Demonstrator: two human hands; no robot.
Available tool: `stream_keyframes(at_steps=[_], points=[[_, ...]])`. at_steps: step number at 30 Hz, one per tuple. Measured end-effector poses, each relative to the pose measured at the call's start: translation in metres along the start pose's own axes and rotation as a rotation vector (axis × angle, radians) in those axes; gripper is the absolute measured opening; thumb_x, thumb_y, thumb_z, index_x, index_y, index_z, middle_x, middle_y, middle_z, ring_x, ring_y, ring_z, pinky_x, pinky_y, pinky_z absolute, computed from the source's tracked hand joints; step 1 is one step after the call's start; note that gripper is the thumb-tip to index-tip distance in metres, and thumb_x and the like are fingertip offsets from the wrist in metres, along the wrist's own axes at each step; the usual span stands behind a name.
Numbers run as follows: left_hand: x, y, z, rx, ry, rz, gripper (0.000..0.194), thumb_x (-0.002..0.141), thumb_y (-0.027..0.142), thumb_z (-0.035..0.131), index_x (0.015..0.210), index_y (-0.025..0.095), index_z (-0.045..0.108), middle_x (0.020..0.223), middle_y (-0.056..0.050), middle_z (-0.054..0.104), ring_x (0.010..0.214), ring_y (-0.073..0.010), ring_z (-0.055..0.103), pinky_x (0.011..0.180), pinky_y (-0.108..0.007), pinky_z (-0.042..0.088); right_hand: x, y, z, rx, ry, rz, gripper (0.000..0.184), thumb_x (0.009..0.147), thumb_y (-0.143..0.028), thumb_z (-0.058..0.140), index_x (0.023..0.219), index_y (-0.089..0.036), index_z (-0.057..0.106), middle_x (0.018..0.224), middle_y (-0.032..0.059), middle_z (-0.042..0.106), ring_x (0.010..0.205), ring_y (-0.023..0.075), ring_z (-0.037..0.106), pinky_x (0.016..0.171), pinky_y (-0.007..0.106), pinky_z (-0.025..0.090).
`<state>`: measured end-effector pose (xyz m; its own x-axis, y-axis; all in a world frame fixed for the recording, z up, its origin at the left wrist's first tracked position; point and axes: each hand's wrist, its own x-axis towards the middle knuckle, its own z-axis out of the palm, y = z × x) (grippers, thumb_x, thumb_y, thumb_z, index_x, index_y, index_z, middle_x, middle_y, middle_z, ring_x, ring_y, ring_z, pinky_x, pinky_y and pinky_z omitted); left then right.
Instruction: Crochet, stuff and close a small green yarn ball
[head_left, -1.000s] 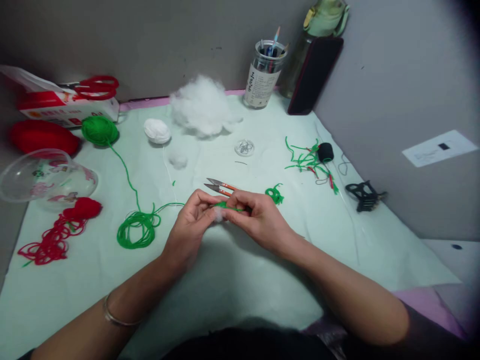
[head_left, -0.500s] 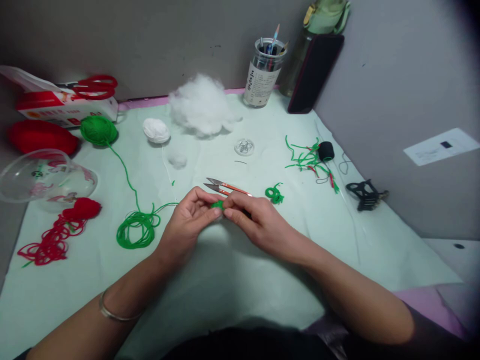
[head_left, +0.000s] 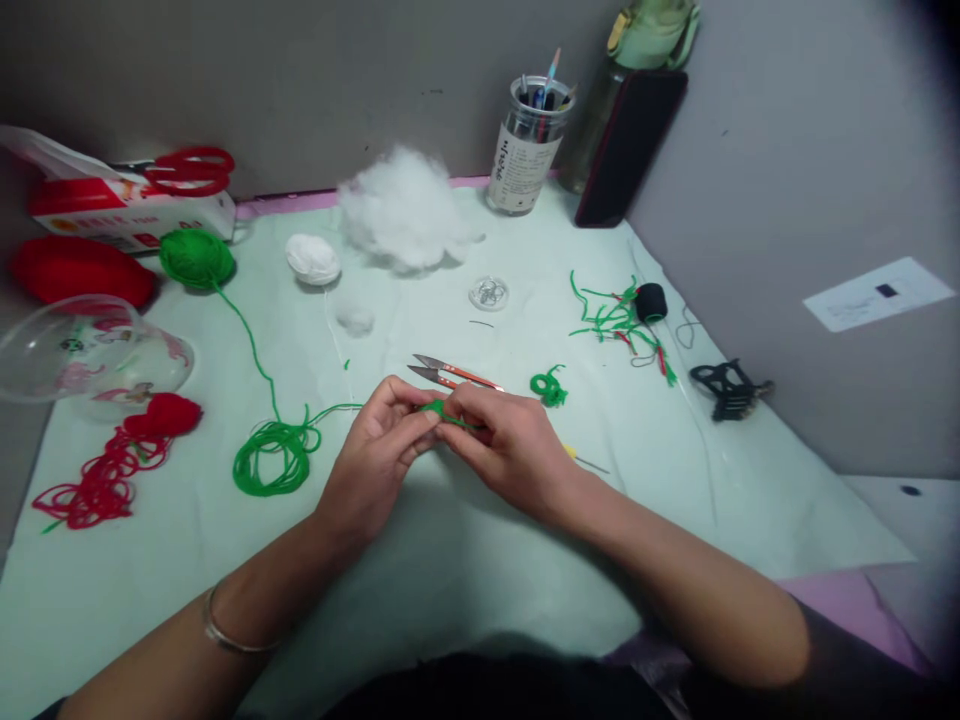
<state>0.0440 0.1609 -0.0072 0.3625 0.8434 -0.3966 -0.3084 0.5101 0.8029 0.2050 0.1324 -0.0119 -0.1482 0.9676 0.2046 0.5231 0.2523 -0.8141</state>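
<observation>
A small green yarn piece [head_left: 433, 407], mostly covered by fingers, is pinched by my left hand [head_left: 379, 445]. My right hand [head_left: 506, 440] is closed right beside it, with a green strand [head_left: 461, 424] running into its fingers. From behind the heel of my right hand pokes a slim yellow-and-grey crochet hook [head_left: 574, 453]; I cannot tell whether the hand holds it. Another strand leads left from my left hand to a loose green yarn coil [head_left: 271, 460]. Orange-handled thread snips [head_left: 457, 372] lie just beyond my fingers.
Behind lie a green yarn ball [head_left: 196, 260], a white yarn ball [head_left: 313, 260] and white stuffing [head_left: 405, 210]. Red yarn [head_left: 109, 475] and a plastic tub [head_left: 97, 350] are at left. Green scraps [head_left: 551, 387], a black spool [head_left: 650, 302] and a black claw clip [head_left: 731, 390] are at right.
My right hand has turned and shifted slightly, uncovering the yellow-and-grey hook behind it. A green strand now shows between the hands. The left hand stays nearly in place.
</observation>
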Motion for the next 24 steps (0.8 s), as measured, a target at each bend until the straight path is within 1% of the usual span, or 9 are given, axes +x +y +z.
stream_keyframes(at_steps=[4,8,11,13,15,17,19,21,24], points=[[0.0,0.001,-0.005,0.017,-0.078,0.016,0.014,0.085,0.024,0.08,0.093,0.02,0.068,0.097,-0.001,0.077,0.094,-0.0128,0.07,0.089,-0.024,0.054,0.003,0.001,-0.006,0.192,-0.014,0.213,0.022,0.091,-0.027,0.067,0.075,-0.021,0.053,0.065,-0.0072,0.042,0.06,0.0095,0.036,0.058,0.025,0.029],[0.004,-0.002,-0.01,0.074,-0.106,0.052,0.016,0.086,0.025,0.081,0.097,0.02,0.07,0.1,-0.002,0.077,0.098,-0.0145,0.071,0.092,-0.027,0.053,0.005,0.0,-0.012,0.308,-0.033,0.295,0.025,0.091,-0.031,0.066,0.074,-0.02,0.052,0.065,-0.007,0.041,0.061,0.01,0.036,0.057,0.025,0.028],[0.008,-0.004,-0.012,0.12,-0.077,0.096,0.014,0.087,0.025,0.079,0.094,0.019,0.069,0.093,-0.002,0.076,0.087,-0.0141,0.07,0.084,-0.027,0.054,0.004,-0.005,-0.013,0.316,-0.119,0.274,0.02,0.094,-0.029,0.06,0.077,-0.021,0.053,0.064,-0.0071,0.041,0.06,0.0102,0.036,0.056,0.025,0.028],[0.01,-0.004,-0.012,0.188,-0.048,0.166,0.013,0.084,0.022,0.079,0.091,0.019,0.068,0.087,-0.001,0.075,0.08,-0.0135,0.067,0.077,-0.026,0.053,0.001,-0.01,-0.011,0.267,-0.157,0.25,0.019,0.095,-0.026,0.056,0.077,-0.021,0.052,0.064,-0.007,0.041,0.059,0.0102,0.036,0.056,0.025,0.028],[0.011,-0.004,-0.011,0.267,-0.023,0.239,0.013,0.08,0.018,0.079,0.087,0.019,0.067,0.085,0.0,0.073,0.078,-0.0139,0.066,0.074,-0.026,0.051,-0.003,-0.013,-0.007,0.182,-0.159,0.217,0.019,0.095,-0.022,0.054,0.077,-0.021,0.048,0.064,-0.0068,0.041,0.058,0.0101,0.036,0.057,0.025,0.027],[0.012,-0.004,-0.01,0.316,-0.009,0.261,0.013,0.078,0.015,0.077,0.084,0.019,0.067,0.083,0.0,0.071,0.076,-0.0144,0.065,0.072,-0.026,0.05,-0.005,-0.014,-0.002,0.09,-0.148,0.154,0.019,0.093,-0.018,0.053,0.077,-0.022,0.045,0.064,-0.0071,0.041,0.056,0.0101,0.033,0.057,0.026,0.026],[0.012,-0.004,-0.01,0.293,-0.002,0.213,0.012,0.078,0.016,0.076,0.082,0.019,0.066,0.081,0.0,0.071,0.075,-0.0144,0.064,0.071,-0.026,0.049,-0.006,-0.011,0.002,0.015,-0.129,0.078,0.018,0.091,-0.015,0.054,0.077,-0.023,0.045,0.063,-0.0068,0.043,0.056,0.0102,0.033,0.057,0.026,0.027],[0.011,-0.005,-0.009,0.211,0.004,0.124,0.012,0.077,0.017,0.076,0.08,0.02,0.065,0.08,0.001,0.071,0.074,-0.0143,0.064,0.07,-0.026,0.048,-0.005,-0.008,0.004,-0.035,-0.091,0.038,0.02,0.091,-0.015,0.056,0.076,-0.022,0.046,0.064,-0.0061,0.046,0.057,0.0103,0.035,0.058,0.026,0.028],[0.009,-0.004,-0.007,0.081,0.004,0.024,0.016,0.074,0.016,0.077,0.076,0.02,0.062,0.081,0.001,0.072,0.078,-0.0139,0.066,0.074,-0.025,0.049,-0.002,-0.005,0.004,-0.039,-0.044,0.088,0.021,0.09,-0.02,0.061,0.073,-0.022,0.048,0.062,-0.0064,0.046,0.057,0.01,0.036,0.059,0.026,0.028]])
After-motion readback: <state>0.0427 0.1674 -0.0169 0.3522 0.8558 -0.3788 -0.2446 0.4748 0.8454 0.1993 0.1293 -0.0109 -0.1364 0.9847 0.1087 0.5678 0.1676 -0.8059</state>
